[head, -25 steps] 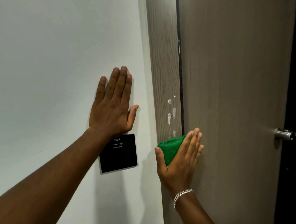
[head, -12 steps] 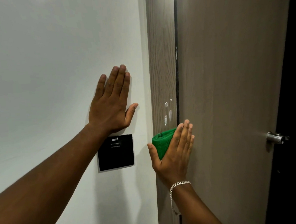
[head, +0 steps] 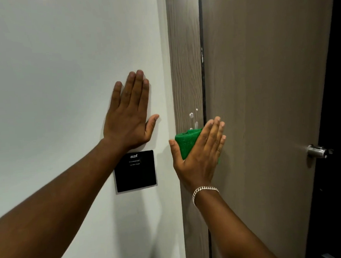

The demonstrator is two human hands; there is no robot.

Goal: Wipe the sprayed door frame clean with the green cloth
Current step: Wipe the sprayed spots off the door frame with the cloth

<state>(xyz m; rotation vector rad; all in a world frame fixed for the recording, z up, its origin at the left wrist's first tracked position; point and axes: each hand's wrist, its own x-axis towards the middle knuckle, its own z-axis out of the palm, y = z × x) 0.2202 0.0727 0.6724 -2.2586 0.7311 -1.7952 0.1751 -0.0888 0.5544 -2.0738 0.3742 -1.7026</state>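
Your right hand (head: 199,157) pressed a folded green cloth (head: 186,142) flat against the grey-brown wood-grain door frame (head: 185,58), fingers straight and together, thumb hooked round the cloth's left edge. The cloth sat on the frame just below a few white drops of spray (head: 194,119), its top edge touching the lowest of them. Your left hand (head: 130,119) lay open and empty, palm flat on the pale grey wall (head: 62,65), just above a square black wall plate (head: 135,171).

To do this stroke well, you would have wanted to keep the palm's weight even on the cloth and carry it straight up through the drops, staying on the narrow frame so the wet was not smeared onto the wall or into the dark gap (head: 204,87) beside the brown door (head: 262,83). A fold turned to a dry face afterwards would probably have lifted any streak.

Most of the cloth was hidden under your palm, so how many folds it had could not be told. Whether spray lay beneath your hand or lower down the frame was unclear. The small white lettering on the plate was too tiny to read. The frame's top and foot were cut off, and the metal door handle (head: 316,151) was slightly blurred.
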